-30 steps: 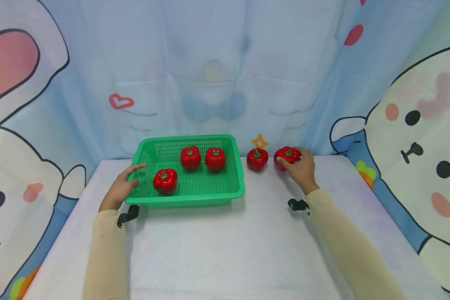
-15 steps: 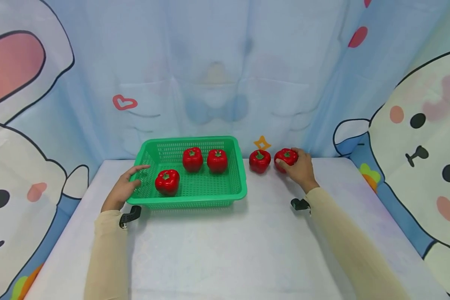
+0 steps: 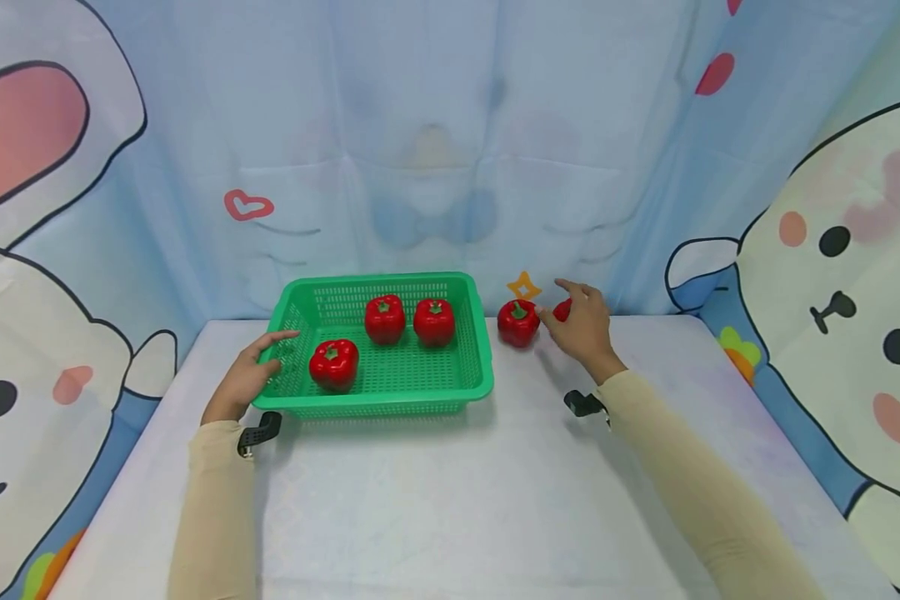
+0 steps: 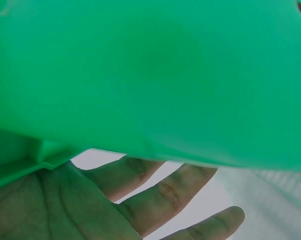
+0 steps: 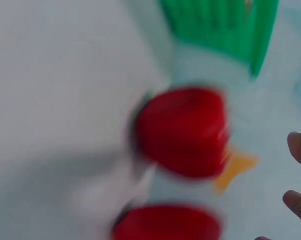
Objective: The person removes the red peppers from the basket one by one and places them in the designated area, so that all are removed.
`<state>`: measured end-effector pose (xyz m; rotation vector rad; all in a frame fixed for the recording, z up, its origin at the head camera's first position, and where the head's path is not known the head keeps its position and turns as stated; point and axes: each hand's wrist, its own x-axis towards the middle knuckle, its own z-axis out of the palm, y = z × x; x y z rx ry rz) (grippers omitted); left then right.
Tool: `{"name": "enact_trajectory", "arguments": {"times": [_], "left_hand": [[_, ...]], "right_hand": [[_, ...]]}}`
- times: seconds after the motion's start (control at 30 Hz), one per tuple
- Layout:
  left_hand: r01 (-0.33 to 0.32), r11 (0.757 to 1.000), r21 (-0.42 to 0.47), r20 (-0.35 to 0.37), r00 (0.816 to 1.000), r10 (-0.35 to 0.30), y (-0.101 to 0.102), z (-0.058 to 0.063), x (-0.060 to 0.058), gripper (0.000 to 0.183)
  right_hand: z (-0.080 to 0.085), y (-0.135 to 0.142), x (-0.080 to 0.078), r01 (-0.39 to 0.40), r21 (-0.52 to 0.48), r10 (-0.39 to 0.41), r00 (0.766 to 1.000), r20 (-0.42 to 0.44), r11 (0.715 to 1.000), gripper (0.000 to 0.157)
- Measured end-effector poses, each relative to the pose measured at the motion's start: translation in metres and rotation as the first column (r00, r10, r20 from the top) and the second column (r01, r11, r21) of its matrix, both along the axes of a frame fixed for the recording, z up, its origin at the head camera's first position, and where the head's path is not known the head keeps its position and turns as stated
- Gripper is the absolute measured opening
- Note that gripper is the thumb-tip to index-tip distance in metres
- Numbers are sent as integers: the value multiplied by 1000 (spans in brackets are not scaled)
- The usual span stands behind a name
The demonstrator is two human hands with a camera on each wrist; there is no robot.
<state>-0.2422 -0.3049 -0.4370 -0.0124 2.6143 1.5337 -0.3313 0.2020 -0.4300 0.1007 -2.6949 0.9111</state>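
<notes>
A green plastic basket [image 3: 378,403] holds red bell peppers: one at the front left [image 3: 334,365], and two farther back, a middle pepper [image 3: 385,319] and a right pepper [image 3: 435,322]. My left hand [image 3: 242,377] rests at the basket's left rim, thumb and index finger reaching over it; the left wrist view shows straight, spread fingers [image 4: 165,197] beyond the green wall. Right of the basket, a bell pepper [image 3: 518,323] stands on the table. Beside it my right hand [image 3: 583,330] is spread, thumb tip close to that pepper. Another pepper [image 3: 562,310] is mostly hidden behind this hand.
The white-covered table [image 3: 435,500] meets a blue printed curtain [image 3: 420,108] right behind the basket and peppers. Cartoon-printed cloth also stands at the left and right sides.
My right hand has let go of the rightmost pepper, opened, and moved left toward the pepper nearest the basket. The left hand and basket hold their places.
</notes>
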Motion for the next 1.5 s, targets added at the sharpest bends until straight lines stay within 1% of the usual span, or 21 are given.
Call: {"name": "enact_trajectory", "arguments": {"times": [0.1, 0.17, 0.27, 0.37, 0.43, 0.53, 0.63, 0.7, 0.8, 0.9, 0.93, 1.03, 1.13, 1.17, 1.2, 1.3, 1.33, 1.4, 1.5], "left_hand": [[-4, 1000, 5, -4, 1000, 4, 0, 1, 0, 61], [-6, 1000, 7, -4, 1000, 6, 0, 1, 0, 61], [-5, 1000, 5, -9, 1000, 5, 0, 1, 1, 62], [-1, 1000, 6, -11, 1000, 1, 0, 2, 2, 63], [5, 1000, 6, -17, 1000, -5, 1, 2, 2, 63], [8, 1000, 6, -19, 1000, -8, 1, 2, 2, 62], [12, 1000, 1, -22, 1000, -12, 1, 1, 1, 61], [11, 1000, 0, -22, 1000, -11, 0, 0, 0, 60], [6, 1000, 1, -24, 1000, -6, 0, 0, -1, 61], [3, 1000, 3, -17, 1000, -3, 0, 1, 0, 61], [3, 1000, 5, -14, 1000, -3, 0, 1, 0, 61], [1, 1000, 2, -9, 1000, -1, 1, 1, 1, 61], [0, 1000, 0, -11, 1000, 0, 1, 1, 1, 61], [0, 1000, -2, -13, 1000, 0, 1, 1, 0, 61], [-1, 1000, -2, -14, 1000, 1, 1, 1, 0, 61], [1, 1000, 2, -21, 1000, -1, 1, 0, -1, 61], [0, 1000, 1, -21, 1000, 0, 1, 0, -1, 61], [-3, 1000, -1, -22, 1000, 3, 0, 0, -1, 61], [-4, 1000, -4, -17, 1000, 4, 0, -1, -1, 61]], "right_hand": [[12, -24, 7, -106, 3, 106, 994, -22, 994, 66], [20, -40, 11, -187, 6, 186, 982, 4, 982, 68], [27, -59, 13, -299, 36, 296, 953, 66, 954, 72], [29, -75, 9, -377, 95, 365, 922, 129, 921, 77], [25, -83, 3, -406, 164, 385, 911, 145, 899, 78], [20, -93, -7, -423, 296, 395, 906, 153, 856, 77], [18, -103, -16, -433, 388, 408, 901, 148, 814, 75], [20, -111, -18, -458, 405, 433, 888, 158, 792, 73], [19, -122, -23, -510, 419, 476, 858, 192, 751, 70], [18, -130, -30, -542, 446, 490, 839, 237, 712, 68], [17, -132, -32, -544, 464, 485, 838, 250, 699, 68], [16, -138, -37, -536, 502, 456, 844, 284, 679, 71], [15, -142, -40, -527, 532, 428, 850, 308, 663, 75], [15, -143, -41, -522, 538, 419, 853, 312, 662, 76], [15, -144, -41, -515, 545, 409, 857, 313, 661, 77], [14, -146, -42, -496, 551, 387, 868, 311, 671, 78], [13, -147, -42, -491, 548, 384, 871, 307, 677, 77], [12, -147, -43, -486, 523, 387, 874, 295, 700, 77], [10, -146, -41, -484, 449, 408, 875, 261, 751, 77]]}}
